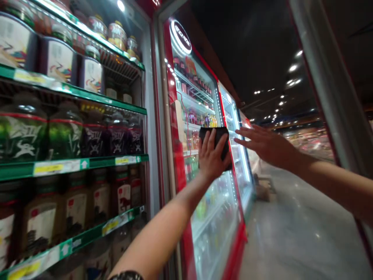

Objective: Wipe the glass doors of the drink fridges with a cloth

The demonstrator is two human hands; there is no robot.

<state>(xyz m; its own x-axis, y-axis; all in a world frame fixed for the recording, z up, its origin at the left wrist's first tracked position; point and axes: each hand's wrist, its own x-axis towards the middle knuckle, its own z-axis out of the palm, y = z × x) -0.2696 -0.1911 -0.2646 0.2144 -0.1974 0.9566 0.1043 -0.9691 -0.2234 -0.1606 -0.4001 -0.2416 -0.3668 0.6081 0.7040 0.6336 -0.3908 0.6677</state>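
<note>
My left hand (214, 153) is stretched forward with its fingers spread over a black cloth (223, 134). The cloth looks pressed flat against the clear glass of an opened fridge door, whose grey frame (323, 74) rises at the right. To the right of the cloth, my right hand (266, 146) is raised with its fingers extended and nothing in them. Whether its fingertips touch the glass I cannot tell. A dark patterned band (126, 275) circles my left wrist.
At the left, fridge shelves (64, 169) hold rows of bottles, among them green-labelled bottles (23, 132) and white-labelled dark bottles (60, 60). Beyond the glass stand a red-framed lit drinks fridge (211, 217) and further fridges. A grey floor (285, 233) runs along the aisle.
</note>
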